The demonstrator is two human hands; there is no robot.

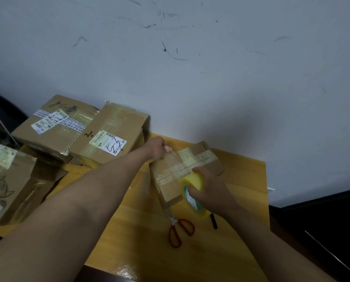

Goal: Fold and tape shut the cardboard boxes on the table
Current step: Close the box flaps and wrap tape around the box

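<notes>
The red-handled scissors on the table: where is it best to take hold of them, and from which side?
Probably by the red loops of the scissors, coming from above on the near side: the loops lie flat and free toward the person, while the blades point away under the box.

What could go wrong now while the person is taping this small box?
The small box sits askew near the scissors; pulling the tape roll in the right hand toward them could drag the strip crooked. The left hand pinches only the far edge, so the box may slide.
</notes>
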